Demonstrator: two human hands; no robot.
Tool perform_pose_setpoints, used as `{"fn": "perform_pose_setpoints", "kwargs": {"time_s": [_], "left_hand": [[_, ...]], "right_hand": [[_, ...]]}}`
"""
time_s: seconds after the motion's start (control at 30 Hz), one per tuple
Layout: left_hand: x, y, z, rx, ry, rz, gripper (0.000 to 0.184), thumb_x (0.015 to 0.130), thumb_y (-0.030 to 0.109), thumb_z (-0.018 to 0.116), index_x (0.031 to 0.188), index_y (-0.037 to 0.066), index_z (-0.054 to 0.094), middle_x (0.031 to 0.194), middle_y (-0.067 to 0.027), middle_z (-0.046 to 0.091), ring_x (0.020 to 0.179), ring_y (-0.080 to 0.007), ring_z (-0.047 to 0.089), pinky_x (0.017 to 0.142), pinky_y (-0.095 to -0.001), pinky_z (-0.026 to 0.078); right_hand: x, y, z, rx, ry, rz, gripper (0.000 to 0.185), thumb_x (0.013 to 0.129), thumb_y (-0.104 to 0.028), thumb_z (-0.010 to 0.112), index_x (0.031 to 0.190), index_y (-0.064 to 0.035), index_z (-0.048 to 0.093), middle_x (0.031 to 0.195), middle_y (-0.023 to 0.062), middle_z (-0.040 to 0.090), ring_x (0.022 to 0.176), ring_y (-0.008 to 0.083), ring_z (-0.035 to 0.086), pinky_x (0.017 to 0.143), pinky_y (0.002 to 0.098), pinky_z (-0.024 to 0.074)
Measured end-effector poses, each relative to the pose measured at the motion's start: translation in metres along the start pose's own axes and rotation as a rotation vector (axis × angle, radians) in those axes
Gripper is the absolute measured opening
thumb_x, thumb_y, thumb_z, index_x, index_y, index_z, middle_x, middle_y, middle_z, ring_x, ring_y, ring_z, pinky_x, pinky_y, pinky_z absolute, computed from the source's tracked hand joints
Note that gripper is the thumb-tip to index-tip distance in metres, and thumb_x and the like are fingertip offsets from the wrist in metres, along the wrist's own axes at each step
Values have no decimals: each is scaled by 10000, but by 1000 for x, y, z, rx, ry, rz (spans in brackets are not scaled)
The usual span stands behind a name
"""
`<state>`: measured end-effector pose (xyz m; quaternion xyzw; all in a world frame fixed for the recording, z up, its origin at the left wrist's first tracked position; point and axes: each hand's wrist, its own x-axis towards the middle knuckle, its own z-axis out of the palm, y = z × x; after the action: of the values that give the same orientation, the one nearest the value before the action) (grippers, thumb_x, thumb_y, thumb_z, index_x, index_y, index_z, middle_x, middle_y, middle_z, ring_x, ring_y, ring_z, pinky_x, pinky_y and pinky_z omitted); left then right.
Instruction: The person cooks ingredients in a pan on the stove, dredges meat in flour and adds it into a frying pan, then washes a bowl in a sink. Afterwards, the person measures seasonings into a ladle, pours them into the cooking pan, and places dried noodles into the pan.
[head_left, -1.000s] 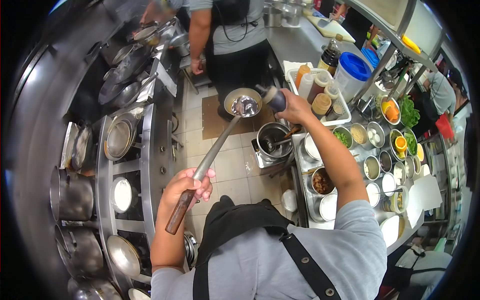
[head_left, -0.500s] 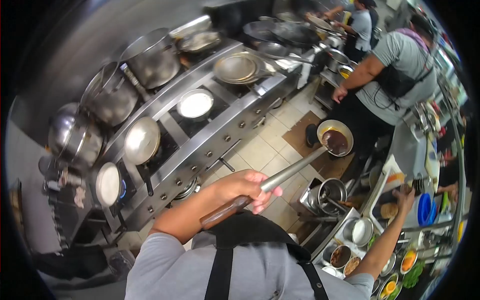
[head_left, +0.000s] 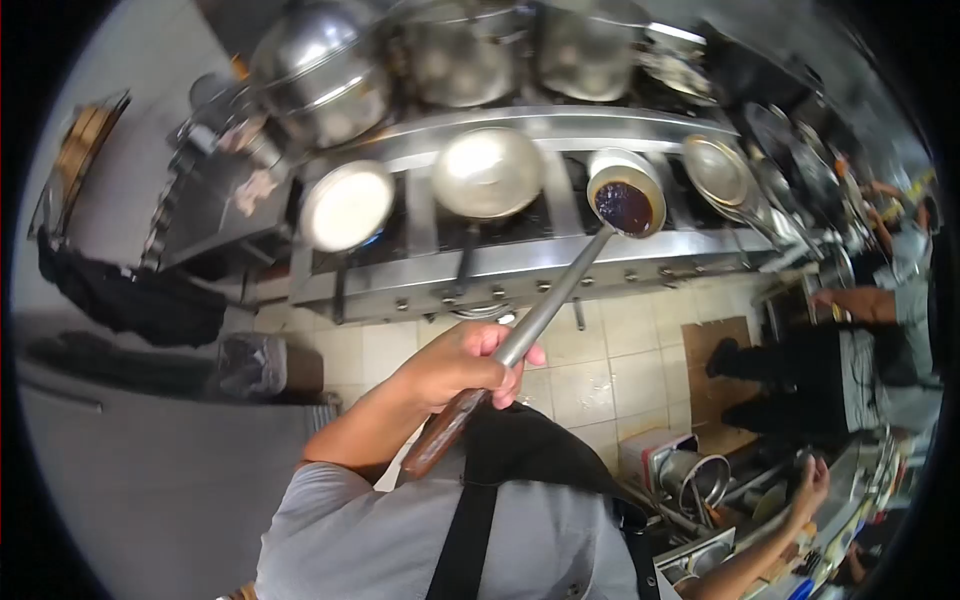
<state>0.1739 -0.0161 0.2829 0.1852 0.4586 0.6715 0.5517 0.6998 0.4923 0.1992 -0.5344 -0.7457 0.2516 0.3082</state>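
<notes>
My left hand (head_left: 482, 368) is closed round the handle of a long metal ladle (head_left: 550, 312), near its wooden grip. The ladle's round bowl holds dark brown liquid (head_left: 623, 207). It overlaps a pale pan (head_left: 622, 160) on the stove; whether they touch is unclear. My right hand (head_left: 815, 487) is stretched out low on the right, over the counter edge, beside a small dark object. Blur hides whether its fingers hold that.
Two pans (head_left: 347, 205) (head_left: 488, 172) stand on the stove (head_left: 400, 268), with large pots (head_left: 590, 50) behind. Strainers (head_left: 716, 170) lie to the right. Below right are a metal pot (head_left: 697, 477) and a person (head_left: 860, 375). A bin (head_left: 250, 366) stands left.
The view has swung from the counter to the stove. The ladle, now with dark liquid in it, has moved over the stove. The dark bottle once in my right hand is no longer clearly visible.
</notes>
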Motion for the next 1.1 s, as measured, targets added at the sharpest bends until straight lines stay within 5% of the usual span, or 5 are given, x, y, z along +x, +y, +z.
{"fn": "perform_pose_setpoints", "kwargs": {"time_s": [0.4,0.53,0.7,0.9,1.1], "left_hand": [[-62,-27,-226,-21,425,250,362,790,30,556,1141,-46,509,869,-108,610,820,-164,587,744,-286,471],[-57,-45,-278,-103,397,291,388,851,95,552,1212,-28,486,1054,-125,630,1011,-196,575,888,-300,468],[-61,-61,-333,279,432,215,310,886,162,506,1137,-7,573,1126,-137,624,1069,-191,558,952,-313,420],[-83,-142,-431,717,1507,356,350,822,278,633,1065,29,591,1035,-119,621,1028,-249,579,910,-342,438],[-99,-117,-429,-655,556,96,424,840,457,633,1058,96,591,829,-42,574,697,-166,567,625,-343,471]], "right_hand": [[-349,-509,443,879,-1914,332,335,937,-256,523,1175,-27,467,921,129,625,789,215,646,700,338,526],[-386,-556,494,958,-1799,631,276,898,-178,507,1120,-22,453,821,120,608,697,212,632,631,345,526],[-392,-577,520,105,-1469,-81,234,846,-169,475,998,9,487,688,144,569,625,250,606,573,386,500],[-381,-539,566,-182,-1159,-623,297,825,-157,530,1032,55,518,917,302,602,922,464,573,817,495,454],[-390,-542,589,87,-1488,-141,294,820,-136,548,1066,16,495,740,118,600,524,218,587,408,360,442]]}}
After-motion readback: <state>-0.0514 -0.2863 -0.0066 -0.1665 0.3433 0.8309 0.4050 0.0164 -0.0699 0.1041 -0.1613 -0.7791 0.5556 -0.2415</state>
